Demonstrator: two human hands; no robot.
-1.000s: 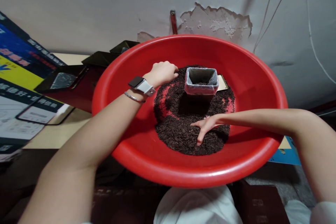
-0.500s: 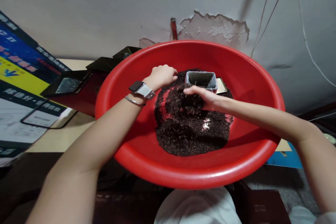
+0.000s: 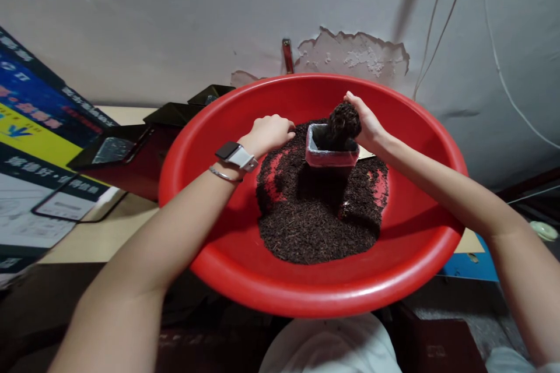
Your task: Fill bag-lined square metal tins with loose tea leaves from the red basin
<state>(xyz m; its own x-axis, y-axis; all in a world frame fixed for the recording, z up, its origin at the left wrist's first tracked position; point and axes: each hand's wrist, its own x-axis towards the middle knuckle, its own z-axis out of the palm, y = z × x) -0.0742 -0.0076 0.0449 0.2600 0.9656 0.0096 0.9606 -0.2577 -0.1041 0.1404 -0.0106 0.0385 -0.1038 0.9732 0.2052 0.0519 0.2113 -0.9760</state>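
Observation:
A large red basin (image 3: pixel 324 297) holds a spread of dark, dry bits that look like loose tea leaves (image 3: pixel 315 233). In it stands a small box (image 3: pixel 332 157) with a clear plastic lining, open at the top. My right hand (image 3: pixel 367 122) is cupped round a handful of the leaves, tilted over the box's right side, and the clump hangs partly inside the opening. To the left of the box, my left hand (image 3: pixel 271 131) is held low by the leaves, back upward, its loosely bent fingers apart and partly hidden. A pale flap (image 3: pixel 365 153) shows beside the box.
Several dark-topped boxes (image 3: pixel 118 151) with plastic linings stand left of the basin on a pale table (image 3: pixel 87 242). A printed carton (image 3: pixel 39 145) leans at the far left. Behind is a peeling wall (image 3: pixel 175 23) with hanging cords (image 3: pixel 441 29).
My right hand has lifted its handful from the pile up and back to the box, tipping it over the opening. My left hand has stayed almost in place.

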